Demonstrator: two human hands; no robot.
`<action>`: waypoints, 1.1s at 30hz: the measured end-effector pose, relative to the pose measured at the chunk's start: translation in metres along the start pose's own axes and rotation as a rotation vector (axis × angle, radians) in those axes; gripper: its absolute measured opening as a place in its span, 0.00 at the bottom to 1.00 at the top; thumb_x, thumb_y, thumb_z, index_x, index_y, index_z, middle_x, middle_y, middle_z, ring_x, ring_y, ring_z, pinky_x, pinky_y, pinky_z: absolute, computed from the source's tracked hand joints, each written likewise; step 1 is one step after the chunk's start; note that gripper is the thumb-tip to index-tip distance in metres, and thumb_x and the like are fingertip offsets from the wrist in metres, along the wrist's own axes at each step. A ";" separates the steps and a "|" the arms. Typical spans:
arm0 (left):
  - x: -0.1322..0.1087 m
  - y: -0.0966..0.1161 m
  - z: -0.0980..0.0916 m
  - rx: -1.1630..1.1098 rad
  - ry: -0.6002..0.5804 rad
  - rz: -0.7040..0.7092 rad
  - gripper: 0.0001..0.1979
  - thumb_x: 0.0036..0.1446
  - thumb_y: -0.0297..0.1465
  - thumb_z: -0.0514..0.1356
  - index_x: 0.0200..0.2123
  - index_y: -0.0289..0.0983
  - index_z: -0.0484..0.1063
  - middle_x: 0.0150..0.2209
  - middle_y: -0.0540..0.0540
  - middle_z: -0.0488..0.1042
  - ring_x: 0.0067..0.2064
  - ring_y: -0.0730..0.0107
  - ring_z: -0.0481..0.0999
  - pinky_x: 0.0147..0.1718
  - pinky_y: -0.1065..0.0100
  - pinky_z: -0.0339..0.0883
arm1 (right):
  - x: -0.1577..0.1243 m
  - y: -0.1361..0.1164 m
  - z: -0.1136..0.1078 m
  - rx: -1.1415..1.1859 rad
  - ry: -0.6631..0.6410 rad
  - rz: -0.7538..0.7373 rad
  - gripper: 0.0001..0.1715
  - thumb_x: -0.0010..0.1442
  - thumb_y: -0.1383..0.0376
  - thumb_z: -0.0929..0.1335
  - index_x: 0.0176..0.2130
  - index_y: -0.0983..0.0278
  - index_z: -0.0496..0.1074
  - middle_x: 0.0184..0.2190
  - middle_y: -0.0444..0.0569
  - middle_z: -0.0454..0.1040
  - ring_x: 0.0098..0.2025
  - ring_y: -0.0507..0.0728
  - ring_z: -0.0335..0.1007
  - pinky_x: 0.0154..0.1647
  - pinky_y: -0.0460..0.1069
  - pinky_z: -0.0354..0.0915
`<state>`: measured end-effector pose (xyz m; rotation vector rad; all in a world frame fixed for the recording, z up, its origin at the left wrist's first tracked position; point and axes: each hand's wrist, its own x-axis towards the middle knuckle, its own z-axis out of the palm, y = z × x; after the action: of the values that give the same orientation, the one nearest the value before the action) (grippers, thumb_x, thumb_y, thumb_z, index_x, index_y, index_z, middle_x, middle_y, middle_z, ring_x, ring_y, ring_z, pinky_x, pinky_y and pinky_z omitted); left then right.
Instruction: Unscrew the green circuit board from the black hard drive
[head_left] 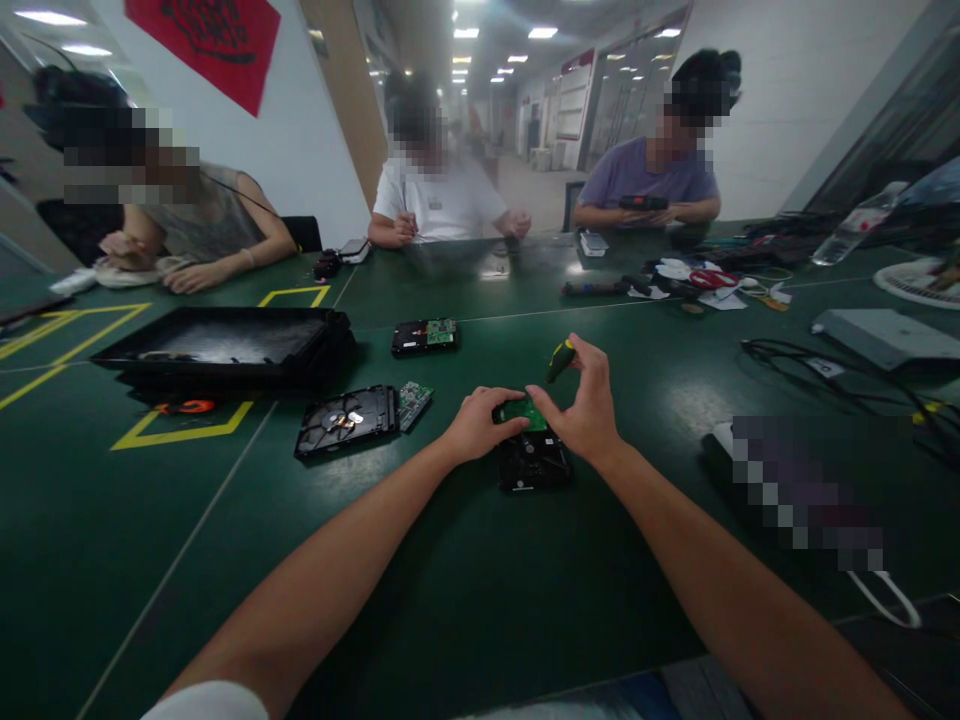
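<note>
A black hard drive (pixel 534 468) lies on the green table in front of me, with a green circuit board (pixel 535 416) at its far end. My left hand (pixel 484 425) grips the board's left side between thumb and fingers. In my right hand (pixel 589 405) a green and yellow screwdriver (pixel 559 360) is tucked between the fingers, its handle pointing up and its tip hidden. The right thumb reaches to the board's right edge. Left of my hands lie another hard drive (pixel 346 420) and a loose circuit board (pixel 414 404) touching its end.
Farther back lies a hard drive with its board (pixel 425 337). Stacked black trays (pixel 225 340) stand at left, an orange-handled tool (pixel 187 407) beside them. At right are a grey metal box (pixel 892 335), black cables (pixel 795 360) and a bottle (pixel 859 225). Several people sit across the table.
</note>
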<state>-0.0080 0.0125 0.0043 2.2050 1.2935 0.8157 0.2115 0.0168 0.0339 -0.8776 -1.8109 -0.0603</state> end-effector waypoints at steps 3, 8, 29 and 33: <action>0.000 -0.001 0.000 -0.014 0.013 0.018 0.23 0.62 0.42 0.69 0.59 0.46 0.76 0.57 0.47 0.81 0.58 0.51 0.75 0.60 0.49 0.67 | 0.000 0.001 -0.001 -0.023 -0.022 -0.042 0.62 0.58 0.48 0.77 0.75 0.55 0.43 0.67 0.62 0.59 0.67 0.73 0.59 0.65 0.74 0.66; -0.001 -0.001 0.001 -0.014 0.025 0.021 0.22 0.63 0.40 0.67 0.59 0.46 0.76 0.57 0.46 0.81 0.58 0.51 0.75 0.60 0.49 0.67 | -0.002 -0.001 -0.003 -0.055 -0.066 -0.050 0.66 0.57 0.37 0.73 0.76 0.56 0.38 0.71 0.64 0.53 0.71 0.77 0.52 0.69 0.78 0.55; -0.001 -0.001 0.000 0.008 0.001 0.018 0.25 0.64 0.43 0.67 0.62 0.45 0.74 0.58 0.45 0.80 0.59 0.51 0.74 0.60 0.49 0.66 | -0.002 0.001 0.000 0.043 -0.015 0.092 0.37 0.73 0.61 0.65 0.74 0.49 0.50 0.62 0.57 0.68 0.45 0.61 0.78 0.52 0.63 0.79; 0.000 0.000 -0.001 0.012 -0.005 0.007 0.25 0.64 0.43 0.67 0.62 0.45 0.74 0.57 0.45 0.80 0.58 0.51 0.74 0.60 0.49 0.66 | -0.002 0.000 -0.002 0.029 0.016 0.082 0.38 0.69 0.60 0.70 0.72 0.49 0.54 0.59 0.55 0.69 0.44 0.61 0.76 0.47 0.62 0.80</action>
<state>-0.0086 0.0120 0.0051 2.2207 1.2919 0.8067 0.2132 0.0151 0.0327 -0.9276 -1.7543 0.0113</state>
